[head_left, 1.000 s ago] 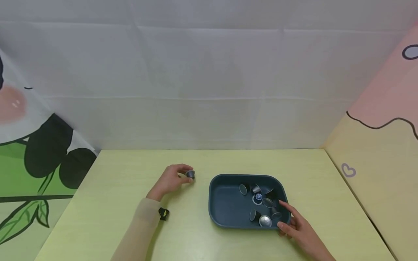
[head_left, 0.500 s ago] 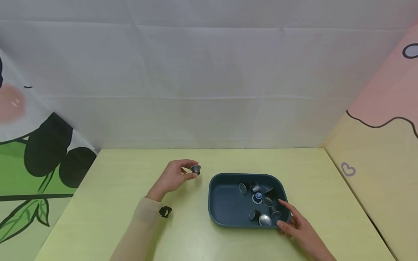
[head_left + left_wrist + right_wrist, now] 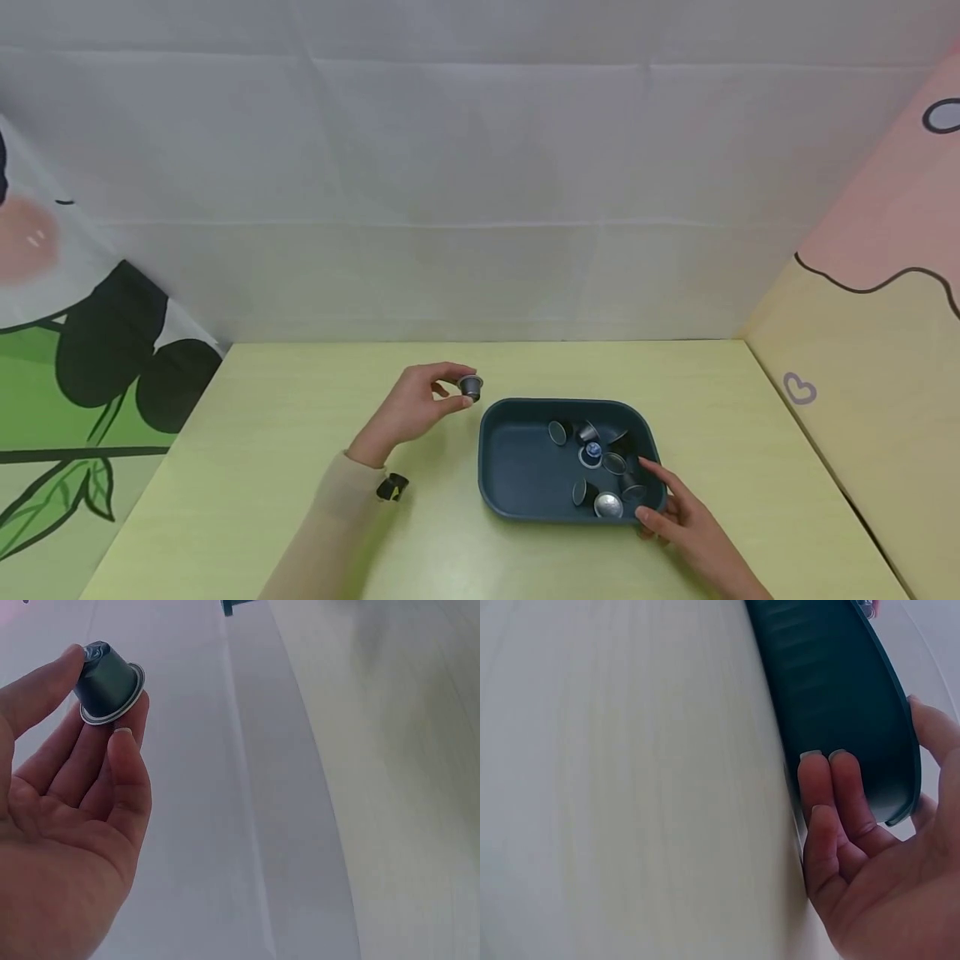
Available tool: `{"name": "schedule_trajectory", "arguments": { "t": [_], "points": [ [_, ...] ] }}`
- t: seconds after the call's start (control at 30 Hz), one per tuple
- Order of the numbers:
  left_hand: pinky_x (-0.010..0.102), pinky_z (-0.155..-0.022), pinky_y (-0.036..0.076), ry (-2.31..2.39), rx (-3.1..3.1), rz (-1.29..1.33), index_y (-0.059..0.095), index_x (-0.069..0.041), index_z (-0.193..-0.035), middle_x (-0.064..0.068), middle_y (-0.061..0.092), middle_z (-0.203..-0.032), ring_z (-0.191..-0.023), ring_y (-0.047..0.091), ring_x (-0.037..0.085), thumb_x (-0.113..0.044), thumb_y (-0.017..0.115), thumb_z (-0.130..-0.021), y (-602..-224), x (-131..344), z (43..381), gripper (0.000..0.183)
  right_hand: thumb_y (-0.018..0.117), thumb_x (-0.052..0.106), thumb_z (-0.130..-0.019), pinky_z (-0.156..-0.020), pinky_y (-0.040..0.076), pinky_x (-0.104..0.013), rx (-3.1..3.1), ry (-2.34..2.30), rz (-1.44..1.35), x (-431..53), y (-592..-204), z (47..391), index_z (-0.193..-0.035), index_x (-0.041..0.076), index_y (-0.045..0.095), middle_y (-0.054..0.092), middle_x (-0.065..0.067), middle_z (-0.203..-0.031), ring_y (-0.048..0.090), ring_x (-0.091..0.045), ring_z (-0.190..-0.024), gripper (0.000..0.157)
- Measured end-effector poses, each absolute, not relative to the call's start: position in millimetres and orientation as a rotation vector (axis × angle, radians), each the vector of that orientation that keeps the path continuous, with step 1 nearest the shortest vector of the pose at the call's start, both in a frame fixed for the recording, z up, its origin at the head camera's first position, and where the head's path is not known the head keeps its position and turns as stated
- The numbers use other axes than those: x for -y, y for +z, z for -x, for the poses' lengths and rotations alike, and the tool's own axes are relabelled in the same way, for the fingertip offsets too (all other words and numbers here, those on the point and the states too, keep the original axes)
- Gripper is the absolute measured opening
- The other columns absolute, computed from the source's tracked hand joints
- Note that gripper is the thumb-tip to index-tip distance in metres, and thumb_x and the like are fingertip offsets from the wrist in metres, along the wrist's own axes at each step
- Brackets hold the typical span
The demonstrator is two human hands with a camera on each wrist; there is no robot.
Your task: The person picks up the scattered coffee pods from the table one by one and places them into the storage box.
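Observation:
My left hand [image 3: 420,406] pinches a small dark coffee capsule [image 3: 470,387] between thumb and fingers, up off the table and just left of the tray. In the left wrist view the capsule [image 3: 109,686] looks blue-green with a silver rim. At its front right corner, my right hand [image 3: 688,533] holds the dark blue tray [image 3: 517,479]. Seen from the right wrist, several fingertips [image 3: 815,776] press the outside of the tray wall [image 3: 840,697], with the thumb at the rim. Several capsules [image 3: 608,505] lie in the tray's right half, mostly tipped over.
The pale yellow table [image 3: 300,375] runs back to a white cloth backdrop [image 3: 480,208]. Printed panels stand at both sides, the right one with a heart drawing [image 3: 800,389]. A black device [image 3: 392,487] sits at my left wrist.
My left hand has lifted the capsule and carried it right, closer to the tray's back left corner. The tray and my right hand have stayed in place.

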State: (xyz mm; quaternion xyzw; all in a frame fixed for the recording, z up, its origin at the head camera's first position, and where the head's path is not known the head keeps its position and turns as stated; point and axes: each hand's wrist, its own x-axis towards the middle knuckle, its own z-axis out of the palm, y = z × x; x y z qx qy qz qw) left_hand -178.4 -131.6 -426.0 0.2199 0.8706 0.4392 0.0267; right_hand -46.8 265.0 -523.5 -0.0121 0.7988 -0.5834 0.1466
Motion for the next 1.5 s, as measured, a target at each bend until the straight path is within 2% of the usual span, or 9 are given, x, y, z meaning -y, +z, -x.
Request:
{"name": "schedule_trajectory", "arguments": {
  "t": [0.1, 0.27, 0.37, 0.83, 1.2, 1.43, 1.5],
  "points": [
    [0.042, -0.082, 0.053, 1.345, -2.669, -0.701, 0.071, -0.012, -0.121, -0.006, 0.071, -0.108, -0.102, 0.064, 0.027, -0.014, 0.079, -0.087, -427.5, 123.6, 176.5, 0.036, 0.063, 0.017, -0.099, -0.067, 0.051, -0.028, -2.293, -1.683, 0.041, -265.1, -523.2, 47.1, -0.154, 0.01, 0.029, 0.066, -0.013, -0.081, 0.065, -0.024, -0.074, 0.065],
    [0.034, -0.081, 0.053, 1.342, -2.634, -0.757, 0.071, -0.015, -0.12, -0.011, 0.07, -0.107, -0.1, 0.063, 0.014, -0.018, 0.08, -0.086, -431.5, 107.8, 173.1, 0.035, 0.064, 0.02, -0.099, -0.067, 0.051, -0.028, -2.297, -1.65, 0.006, -264.9, -521.8, 47.6, -0.155, 0.013, 0.029, 0.066, -0.013, -0.083, 0.065, -0.023, -0.075, 0.067],
    [0.032, -0.079, 0.053, 1.374, -2.617, -0.81, 0.072, -0.015, -0.119, -0.011, 0.069, -0.107, -0.098, 0.064, 0.01, -0.018, 0.081, -0.086, -433.0, 97.9, 171.4, 0.035, 0.065, 0.021, -0.098, -0.067, 0.051, -0.028, -2.296, -1.636, -0.013, -264.8, -521.8, 47.7, -0.155, 0.014, 0.029, 0.067, -0.014, -0.084, 0.065, -0.023, -0.076, 0.067],
    [0.026, -0.081, 0.054, 1.374, -2.52, -0.951, 0.071, -0.013, -0.118, -0.007, 0.064, -0.104, -0.1, 0.063, 0.009, -0.016, 0.082, -0.085, -427.5, 43.5, 169.8, 0.035, 0.064, 0.021, -0.099, -0.068, 0.051, -0.028, -2.285, -1.642, -0.021, -265.0, -521.9, 48.5, -0.155, 0.013, 0.027, 0.067, -0.015, -0.084, 0.065, -0.024, -0.076, 0.068],
    [0.023, -0.081, 0.052, 1.251, -2.503, -1.063, 0.07, -0.014, -0.119, -0.006, 0.064, -0.105, -0.097, 0.06, 0.005, -0.017, 0.081, -0.086, -416.5, 16.6, 173.3, 0.036, 0.063, 0.017, -0.099, -0.067, 0.052, -0.029, -2.281, -1.683, 0.035, -267.8, -523.7, 47.6, -0.155, 0.011, 0.026, 0.067, -0.016, -0.084, 0.065, -0.024, -0.074, 0.067],
    [0.019, -0.082, 0.051, 1.186, -2.464, -1.091, 0.07, -0.015, -0.119, -0.008, 0.063, -0.105, -0.095, 0.06, 0.002, -0.02, 0.081, -0.086, -417.4, 1.1, 172.8, 0.035, 0.065, 0.02, -0.099, -0.067, 0.051, -0.028, -2.284, -1.639, -0.026, -266.0, -523.7, 49.3, -0.155, 0.014, 0.027, 0.067, -0.014, -0.083, 0.064, -0.024, -0.075, 0.068],
    [0.018, -0.082, 0.05, 1.158, -2.454, -1.099, 0.07, -0.016, -0.12, -0.008, 0.063, -0.106, -0.095, 0.06, 0.002, -0.021, 0.081, -0.086, -419.0, -3.4, 173.2, 0.036, 0.064, 0.019, -0.099, -0.067, 0.051, -0.028, -2.284, -1.646, 0.004, -266.1, -523.9, 48.9, -0.155, 0.013, 0.026, 0.067, -0.014, -0.083, 0.064, -0.023, -0.075, 0.067]
  ]
}}
